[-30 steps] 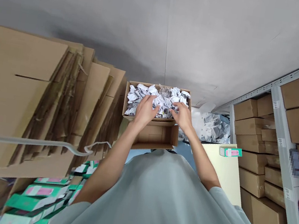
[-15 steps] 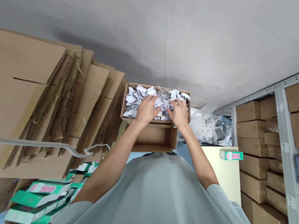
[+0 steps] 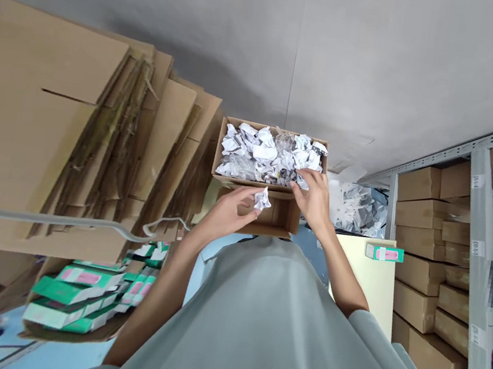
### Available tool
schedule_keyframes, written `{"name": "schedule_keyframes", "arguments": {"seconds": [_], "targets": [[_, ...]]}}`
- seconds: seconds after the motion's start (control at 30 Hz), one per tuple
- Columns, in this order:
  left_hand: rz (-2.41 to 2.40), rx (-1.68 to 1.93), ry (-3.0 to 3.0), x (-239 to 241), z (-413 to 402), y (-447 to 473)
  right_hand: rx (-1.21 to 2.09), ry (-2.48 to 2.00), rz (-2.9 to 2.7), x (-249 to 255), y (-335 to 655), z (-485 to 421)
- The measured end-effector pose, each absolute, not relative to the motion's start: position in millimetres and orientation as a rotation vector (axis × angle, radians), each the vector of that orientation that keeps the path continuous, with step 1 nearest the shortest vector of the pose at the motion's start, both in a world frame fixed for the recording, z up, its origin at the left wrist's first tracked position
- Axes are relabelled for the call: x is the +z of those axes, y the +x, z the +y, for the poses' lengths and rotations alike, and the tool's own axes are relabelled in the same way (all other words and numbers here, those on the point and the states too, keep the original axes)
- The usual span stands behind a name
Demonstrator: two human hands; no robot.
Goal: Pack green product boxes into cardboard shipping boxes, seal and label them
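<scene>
A crumpled piece of white paper (image 3: 263, 199) is pinched between the thumb and fingers of my left hand (image 3: 229, 212). That hand hovers over a small open cardboard box (image 3: 267, 232) close to my body. Just beyond it stands a long cardboard box (image 3: 219, 150) filled with crumpled white paper (image 3: 264, 150) and some clear plastic wrap (image 3: 235, 166). My right hand (image 3: 313, 202) is over the front right part of the long box, thumb and fingers apart, at the paper. Whether its fingertips touch any paper is hard to see.
Flattened cardboard sheets (image 3: 107, 144) stand on the left, with a pale cable (image 3: 81, 222) across them. Below is a carton of green-and-white boxes (image 3: 68, 306). Another green box (image 3: 384, 253) lies on a cream surface (image 3: 359, 271). Shelving (image 3: 478, 227) with cartons lines the right.
My left hand has come out of the long box toward me, bringing a crumpled piece of paper. My right hand stays by the paper at the right. The view has shifted slightly.
</scene>
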State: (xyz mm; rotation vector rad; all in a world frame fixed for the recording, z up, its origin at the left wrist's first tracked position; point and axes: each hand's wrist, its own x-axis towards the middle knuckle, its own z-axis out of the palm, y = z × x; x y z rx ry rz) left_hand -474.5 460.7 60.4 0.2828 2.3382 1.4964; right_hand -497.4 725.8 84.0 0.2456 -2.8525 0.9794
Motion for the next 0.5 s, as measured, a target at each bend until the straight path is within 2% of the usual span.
{"name": "schedule_keyframes", "arguments": {"seconds": [0.27, 0.5], "targets": [[2.413, 1.366, 0.286, -5, 462, -451, 0.952, 0.07, -2.774, 71, -483, 744], [2.559, 1.398, 0.345, 20, 462, -469, 0.847, -0.008, -2.775, 65, -502, 770]]}}
